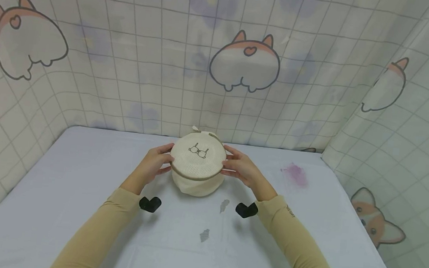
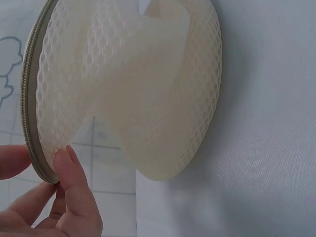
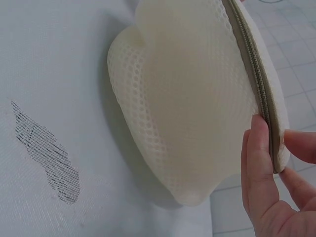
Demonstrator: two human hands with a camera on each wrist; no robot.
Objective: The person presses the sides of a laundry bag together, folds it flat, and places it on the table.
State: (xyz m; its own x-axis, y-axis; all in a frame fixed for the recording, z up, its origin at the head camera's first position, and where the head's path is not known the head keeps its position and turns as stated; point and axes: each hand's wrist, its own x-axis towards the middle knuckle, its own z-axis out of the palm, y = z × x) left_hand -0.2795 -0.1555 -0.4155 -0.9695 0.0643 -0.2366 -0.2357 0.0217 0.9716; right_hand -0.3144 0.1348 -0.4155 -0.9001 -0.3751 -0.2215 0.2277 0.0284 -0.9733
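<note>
centrally, toward the far edge of the pale blue tabletop (image 1: 75, 207), a round cream mesh laundry pouch (image 1: 197, 162) sits with a small bra drawing on its lid and a grey-green zipper (image 3: 256, 84) circling the rim. the left hand (image 1: 153, 165) and right hand (image 1: 243, 169) pinch opposite sides of that zippered rim, thumbs on the lid side, fingertips (image 2: 64, 160) on the mesh beneath. the pouch looks light and soft; its lower half sags and folds inward, so it would likely collapse if squeezed. the stiffer zipper rim seems the surest place to hold. dark stains (image 1: 204, 235) mark the cloth nearer the person.
</note>
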